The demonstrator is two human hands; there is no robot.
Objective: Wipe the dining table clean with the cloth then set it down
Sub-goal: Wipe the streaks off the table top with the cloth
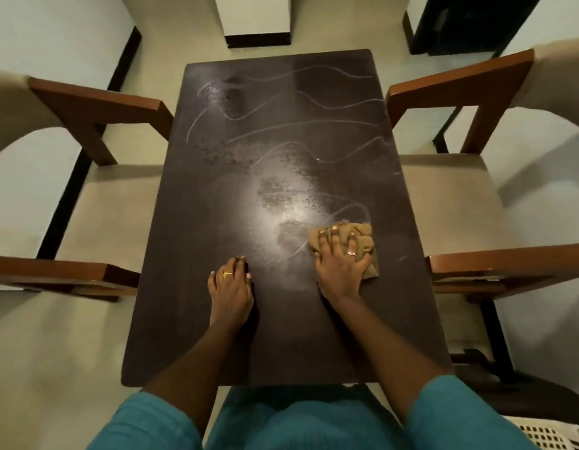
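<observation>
A dark brown dining table (190, 336) fills the middle of the view, with pale wavy wipe streaks and a damp sheen across its far and middle parts. A crumpled tan cloth (367, 243) lies on the table right of centre. My right hand (341, 264) presses flat on the cloth, fingers spread over it. My left hand (229, 287) rests flat on the bare tabletop to the left, fingers together and holding nothing.
Two chairs with brown wooden arms and beige seats flank the table, the left chair (96, 108) and the right chair (460, 82). A white slotted basket (548, 435) sits at the bottom right. A white pillar (255, 21) stands beyond the far edge.
</observation>
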